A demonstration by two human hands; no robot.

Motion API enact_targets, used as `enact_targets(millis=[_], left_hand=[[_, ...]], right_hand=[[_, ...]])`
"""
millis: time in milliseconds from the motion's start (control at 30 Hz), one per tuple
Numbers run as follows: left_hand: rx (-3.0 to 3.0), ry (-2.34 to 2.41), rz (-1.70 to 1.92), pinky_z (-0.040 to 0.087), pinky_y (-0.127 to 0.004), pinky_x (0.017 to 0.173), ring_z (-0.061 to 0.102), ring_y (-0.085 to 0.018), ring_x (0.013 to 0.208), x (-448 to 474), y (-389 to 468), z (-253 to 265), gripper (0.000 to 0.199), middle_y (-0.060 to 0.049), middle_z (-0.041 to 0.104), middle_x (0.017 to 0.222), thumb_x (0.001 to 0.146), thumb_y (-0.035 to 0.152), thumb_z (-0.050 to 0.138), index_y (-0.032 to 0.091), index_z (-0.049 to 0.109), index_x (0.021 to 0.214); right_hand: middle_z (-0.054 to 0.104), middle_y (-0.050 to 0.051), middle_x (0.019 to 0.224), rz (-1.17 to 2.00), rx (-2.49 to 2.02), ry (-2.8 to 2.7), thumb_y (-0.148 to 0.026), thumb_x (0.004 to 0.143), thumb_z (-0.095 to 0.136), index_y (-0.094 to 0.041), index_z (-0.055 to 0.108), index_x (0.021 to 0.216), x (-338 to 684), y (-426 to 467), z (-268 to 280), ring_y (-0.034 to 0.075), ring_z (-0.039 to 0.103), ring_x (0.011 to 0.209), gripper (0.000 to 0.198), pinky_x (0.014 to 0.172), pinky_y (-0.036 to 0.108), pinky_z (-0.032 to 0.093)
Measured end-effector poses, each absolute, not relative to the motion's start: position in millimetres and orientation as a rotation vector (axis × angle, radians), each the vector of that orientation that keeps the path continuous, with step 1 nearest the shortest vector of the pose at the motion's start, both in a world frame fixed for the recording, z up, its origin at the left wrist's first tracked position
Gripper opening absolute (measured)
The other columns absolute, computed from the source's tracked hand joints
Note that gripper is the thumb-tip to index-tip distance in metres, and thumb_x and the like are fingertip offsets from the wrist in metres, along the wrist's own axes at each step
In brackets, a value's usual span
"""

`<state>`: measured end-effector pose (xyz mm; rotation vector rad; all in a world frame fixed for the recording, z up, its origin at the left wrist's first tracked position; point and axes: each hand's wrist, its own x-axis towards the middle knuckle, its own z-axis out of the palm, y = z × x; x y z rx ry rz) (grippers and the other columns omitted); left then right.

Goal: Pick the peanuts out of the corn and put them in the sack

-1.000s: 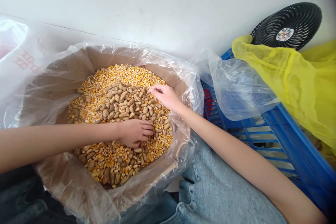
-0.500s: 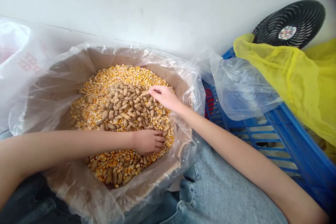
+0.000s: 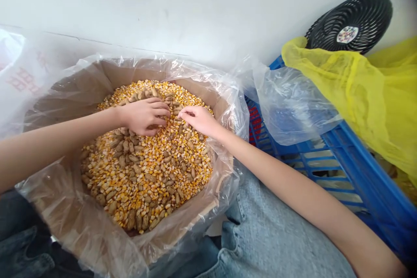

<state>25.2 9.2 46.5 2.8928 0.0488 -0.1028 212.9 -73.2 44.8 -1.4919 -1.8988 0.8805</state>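
The left hand (image 3: 146, 115) lies palm down on a heap of unshelled peanuts (image 3: 125, 145), its fingers curved and slightly apart; I cannot tell whether anything sits under the palm. Just beside it, the right hand (image 3: 197, 119) has its thumb and forefinger tips close together, and I cannot tell whether they pinch anything. The peanuts lie on yellow corn kernels (image 3: 130, 186), gathered under and around the left hand, with others scattered toward the near edge. All of this fills a cardboard box (image 3: 122, 71) lined with clear plastic film (image 3: 114, 247). To the right, a blue plastic crate (image 3: 355, 152) bears a clear plastic bag (image 3: 293, 108) and yellow mesh (image 3: 391, 108), with a black fan (image 3: 361, 17) behind. Denim-covered legs (image 3: 276, 226) flank the box.
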Motion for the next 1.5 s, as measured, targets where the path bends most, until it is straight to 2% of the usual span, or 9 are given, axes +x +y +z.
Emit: enact_targets(millis=[300,600,700,800,967,1067,1267,1400,1500], left_hand=[[2.59,-0.423,0.035,0.022,-0.033,0.099,0.038,-0.017,0.111,65,-120,-32,0.027,-0.002,0.054,0.111,0.072,0.026,0.046,0.026,0.055,0.097],[2.69,-0.198,-0.078,0.018,-0.034,0.101,0.033,-0.017,0.116,16,-35,3,0.039,0.001,0.04,0.126,0.076,0.028,0.042,0.029,0.044,0.115],[2.756,-0.129,-0.143,0.02,-0.032,0.1,0.036,-0.017,0.114,-4,-30,24,0.036,-0.001,0.046,0.122,0.078,0.026,0.039,0.027,0.047,0.113],[2.852,0.167,0.056,0.019,-0.033,0.1,0.037,-0.016,0.112,-24,-13,43,0.034,-0.004,0.05,0.116,0.081,0.028,0.034,0.022,0.047,0.113],[2.815,0.845,0.431,0.023,-0.035,0.098,0.031,-0.018,0.116,-44,24,46,0.045,-0.008,0.039,0.124,0.082,0.037,0.029,0.015,0.035,0.121],[2.861,0.741,0.31,0.019,-0.035,0.1,0.025,-0.018,0.12,-42,30,28,0.051,-0.008,0.033,0.13,0.082,0.041,0.028,0.015,0.029,0.126],[2.905,0.623,0.068,0.008,-0.043,0.101,0.015,-0.023,0.124,-55,48,12,0.068,-0.004,0.025,0.135,0.074,0.057,0.033,0.023,0.017,0.131],[2.725,1.038,0.187,0.019,-0.042,0.098,0.024,-0.022,0.12,-81,62,10,0.058,-0.005,0.033,0.131,0.078,0.054,0.027,0.023,0.028,0.127],[2.603,1.309,0.444,0.026,-0.037,0.096,0.032,-0.02,0.115,-91,56,7,0.052,-0.009,0.039,0.125,0.082,0.047,0.021,0.015,0.039,0.12]], right_hand=[[0.056,0.0,0.066,0.917,-1.534,-1.859,-0.03,0.078,0.04,-0.014,0.06,0.076,212,-72,47,0.009,0.048,0.059,0.026,0.059,0.022,0.034],[0.055,-0.001,0.064,0.861,-1.568,-1.795,-0.025,0.076,0.04,-0.014,0.06,0.076,211,-75,52,0.009,0.047,0.058,0.023,0.059,0.021,0.034],[0.055,-0.001,0.063,0.857,-1.602,-1.788,-0.027,0.077,0.04,-0.014,0.06,0.077,211,-74,49,0.009,0.046,0.057,0.024,0.057,0.021,0.033],[0.055,-0.001,0.065,0.834,-1.669,-1.855,-0.031,0.078,0.039,-0.015,0.059,0.082,213,-71,46,0.01,0.046,0.056,0.026,0.054,0.021,0.033],[0.057,0.004,0.083,0.592,-1.796,-2.107,-0.039,0.08,0.037,-0.021,0.044,0.111,200,-50,46,0.014,0.052,0.064,0.037,0.058,0.025,0.037],[0.052,0.008,0.104,0.402,-1.753,-2.279,-0.042,0.081,0.032,-0.025,0.037,0.119,173,-32,46,0.019,0.054,0.081,0.041,0.066,0.03,0.039],[0.053,0.013,0.107,0.296,-1.774,-2.507,-0.043,0.081,0.027,-0.017,0.025,0.127,133,-29,33,0.025,0.055,0.083,0.053,0.068,0.035,0.04],[0.057,0.011,0.102,0.385,-1.647,-2.692,-0.037,0.082,0.029,-0.02,0.026,0.127,146,-61,31,0.022,0.056,0.08,0.049,0.066,0.033,0.041],[0.059,0.007,0.095,0.421,-1.476,-2.827,-0.036,0.081,0.03,-0.022,0.043,0.115,155,-81,36,0.021,0.056,0.079,0.038,0.065,0.031,0.041]])
